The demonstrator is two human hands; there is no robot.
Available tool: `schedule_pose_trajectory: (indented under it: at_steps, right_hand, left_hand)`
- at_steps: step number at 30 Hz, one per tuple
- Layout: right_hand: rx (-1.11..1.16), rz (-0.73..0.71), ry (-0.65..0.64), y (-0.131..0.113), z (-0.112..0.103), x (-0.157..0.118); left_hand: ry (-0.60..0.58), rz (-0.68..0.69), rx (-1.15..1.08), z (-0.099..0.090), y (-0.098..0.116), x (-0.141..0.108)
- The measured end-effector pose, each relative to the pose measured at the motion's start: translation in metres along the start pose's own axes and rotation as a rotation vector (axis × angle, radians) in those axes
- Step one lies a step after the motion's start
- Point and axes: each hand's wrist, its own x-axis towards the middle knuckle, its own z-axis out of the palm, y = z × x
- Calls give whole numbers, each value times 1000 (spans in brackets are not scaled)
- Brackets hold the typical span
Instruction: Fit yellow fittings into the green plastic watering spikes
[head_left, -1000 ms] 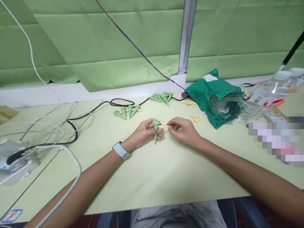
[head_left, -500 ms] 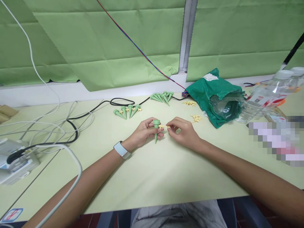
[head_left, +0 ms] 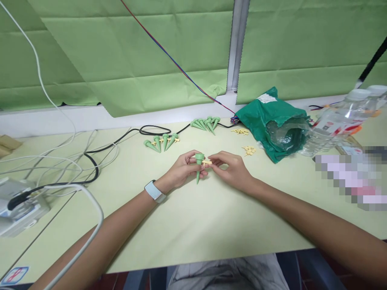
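Observation:
My left hand (head_left: 185, 168) is closed around a green plant watering spike (head_left: 198, 160), which stands upright with its point downward. A small yellow valve (head_left: 207, 162) sticks out sideways from the spike toward the right. My right hand (head_left: 229, 169) pinches the outer end of this valve between thumb and fingers, partly hiding it. Behind my hands lie several green spikes (head_left: 165, 141) with yellow valves on them, and another group of green spikes (head_left: 206, 123) farther back. Two small piles of loose yellow valves (head_left: 249, 150) rest to the right.
A torn green plastic bag (head_left: 256, 117) lies at the back right, beside clear plastic bottles (head_left: 335, 121). On the left, white and black cables (head_left: 96, 169) tangle near a white device (head_left: 21, 205). Green sheets (head_left: 145, 52) hang along the back.
My right hand has shifted slightly left, bringing its fingertips closer to the spike along the yellow valve. My left hand keeps its hold on the spike.

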Motion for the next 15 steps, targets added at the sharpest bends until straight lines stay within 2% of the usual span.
schedule_pose_trajectory:
  at_steps: [7, 15]
  right_hand:
    - [118, 105, 56, 0, 4, 2]
    - [155, 97, 52, 0, 3, 2]
  left_hand:
    - [10, -4, -20, 0, -3, 1]
    - [35, -18, -14, 4, 0, 0]
